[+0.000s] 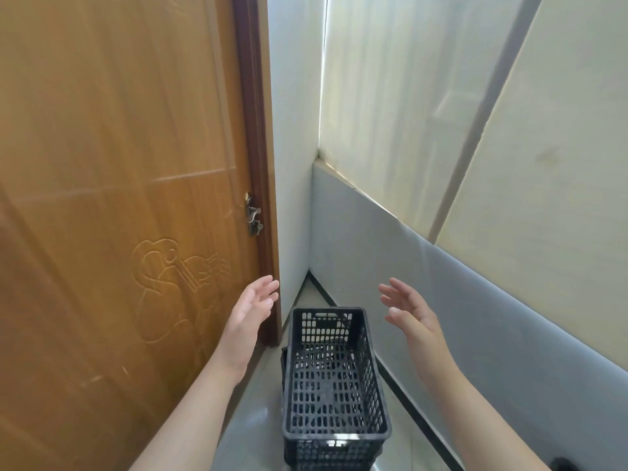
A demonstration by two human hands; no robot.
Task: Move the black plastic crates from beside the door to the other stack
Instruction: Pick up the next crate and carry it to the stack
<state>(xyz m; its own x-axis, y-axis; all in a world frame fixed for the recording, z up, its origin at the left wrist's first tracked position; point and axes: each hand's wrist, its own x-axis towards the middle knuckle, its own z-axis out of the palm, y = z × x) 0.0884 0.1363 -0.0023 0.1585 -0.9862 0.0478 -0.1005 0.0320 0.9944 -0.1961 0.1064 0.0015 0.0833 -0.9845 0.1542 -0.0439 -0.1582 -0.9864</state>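
Wooden door [119, 198], at 9 o'clock. Left hand [249, 309]: fingers spread wide, empty. Black crate [334, 379], at 6 o'clock on the floor [258, 433], between door and wall [475, 300], atop another. Right hand [411, 312]: fingers wide, empty.

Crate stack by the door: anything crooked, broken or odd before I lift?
The top black crate sits slightly twisted on the crate beneath, whose corner pokes out on the door side. No visible cracks or spills. Both hands, left hand and right hand, are open above it, touching nothing.
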